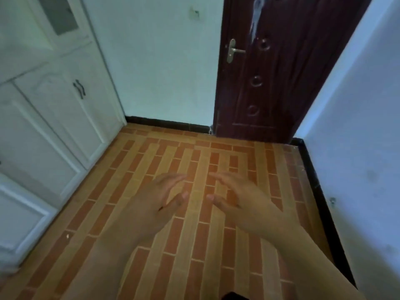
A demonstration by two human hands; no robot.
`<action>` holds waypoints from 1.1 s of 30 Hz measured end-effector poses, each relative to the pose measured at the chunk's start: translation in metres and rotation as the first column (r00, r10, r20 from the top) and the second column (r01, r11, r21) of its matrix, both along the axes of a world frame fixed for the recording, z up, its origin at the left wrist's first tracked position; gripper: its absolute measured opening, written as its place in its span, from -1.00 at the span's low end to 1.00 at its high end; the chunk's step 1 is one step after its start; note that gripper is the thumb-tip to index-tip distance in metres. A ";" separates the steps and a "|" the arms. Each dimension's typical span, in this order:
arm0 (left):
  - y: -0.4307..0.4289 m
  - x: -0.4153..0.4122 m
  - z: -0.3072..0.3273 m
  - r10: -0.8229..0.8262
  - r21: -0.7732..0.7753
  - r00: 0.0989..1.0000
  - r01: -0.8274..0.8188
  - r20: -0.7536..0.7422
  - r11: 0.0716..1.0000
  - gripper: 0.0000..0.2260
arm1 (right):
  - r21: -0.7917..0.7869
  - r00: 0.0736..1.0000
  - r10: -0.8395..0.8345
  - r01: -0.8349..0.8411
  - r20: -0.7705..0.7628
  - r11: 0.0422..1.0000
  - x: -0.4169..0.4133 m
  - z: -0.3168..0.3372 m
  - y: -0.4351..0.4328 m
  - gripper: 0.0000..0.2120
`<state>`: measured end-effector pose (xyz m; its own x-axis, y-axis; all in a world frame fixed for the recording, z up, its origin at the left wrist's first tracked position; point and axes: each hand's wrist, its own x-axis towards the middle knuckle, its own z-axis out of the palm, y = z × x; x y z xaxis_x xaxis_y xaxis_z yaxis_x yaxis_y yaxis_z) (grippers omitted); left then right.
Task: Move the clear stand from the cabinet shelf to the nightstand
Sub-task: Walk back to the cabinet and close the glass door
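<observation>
Far left of the dark door (281, 68): a white cabinet (43, 118) with panelled doors shut, so contents hidden; two dark handles (79, 88) side by side on the middle doors, and a frosted glass panel (58, 14) higher up, nothing readable behind it. No clear stand showing anywhere in view, so its place, heading and long axis cannot be told; no nightstand in view either.

Between cabinet and door: a pale wall (162, 61) carrying a small switch plate (194, 13), with a black skirting strip (166, 123) along its foot. On the door itself, near its left edge, a brass lever handle (233, 50); to the right of that, a column of round embossed rings (256, 81) running downward, and a pale smear near the top. Right of the door: a second white wall (357, 126), also edged in black at the floor.

Below the door, well in front of it: orange and tan brick-patterned floor tiles (194, 245), bare between cabinet and right wall. Above those tiles, left hand (155, 202) and right hand (240, 200) held out palms down, close together but not touching, thumbs toward each other. Fingers of both spread and relaxed, closed on nothing. Image soft and blurred throughout, finer detail lost.
</observation>
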<state>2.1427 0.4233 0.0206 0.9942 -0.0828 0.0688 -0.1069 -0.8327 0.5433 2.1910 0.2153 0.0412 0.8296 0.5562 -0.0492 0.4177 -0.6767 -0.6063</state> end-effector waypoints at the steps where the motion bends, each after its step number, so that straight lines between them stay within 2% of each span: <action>1: 0.016 0.001 0.000 0.042 -0.009 0.999 -0.041 0.011 0.999 -0.59 | 0.001 0.998 0.055 -0.055 0.012 0.998 0.011 0.000 0.018 -0.53; 5: 0.076 0.008 -0.003 0.217 0.012 0.975 -0.218 0.040 0.976 -0.61 | 0.006 0.964 0.265 -0.265 -0.005 0.964 0.057 -0.003 0.087 -0.51; 10: 0.136 0.033 -0.015 0.403 0.009 0.914 -0.404 0.038 0.915 -0.63 | 0.077 0.903 0.429 -0.426 -0.029 0.901 0.120 -0.017 0.171 -0.52; 16: 0.193 0.091 -0.008 0.578 0.042 0.814 -0.581 0.053 0.813 -0.50 | 0.051 0.791 0.611 -0.611 0.006 0.790 0.207 -0.006 0.256 -0.51; 18: 0.209 0.110 -0.006 0.626 0.020 0.778 -0.628 0.055 0.778 -0.54 | 0.030 0.745 0.666 -0.667 0.049 0.744 0.233 -0.002 0.282 -0.50; 20: 0.223 0.123 -0.003 0.687 -0.012 0.725 -0.687 0.055 0.726 -0.60 | 0.031 0.697 0.714 -0.717 0.067 0.696 0.253 0.001 0.309 -0.50; 23: 0.240 0.124 0.006 0.784 -0.022 0.617 -0.785 0.058 0.619 -0.57 | 0.035 0.613 0.784 -0.789 0.102 0.613 0.269 0.003 0.353 -0.50; 26: 0.260 0.110 0.020 0.866 0.005 0.497 -0.868 0.055 0.497 -0.67 | 0.059 0.529 0.837 -0.849 0.142 0.526 0.268 0.007 0.399 -0.51; 33: 0.322 0.054 0.045 0.950 0.056 0.289 -0.957 0.120 0.284 -0.47 | 0.159 0.347 0.924 -0.933 0.159 0.323 0.226 0.025 0.504 -0.51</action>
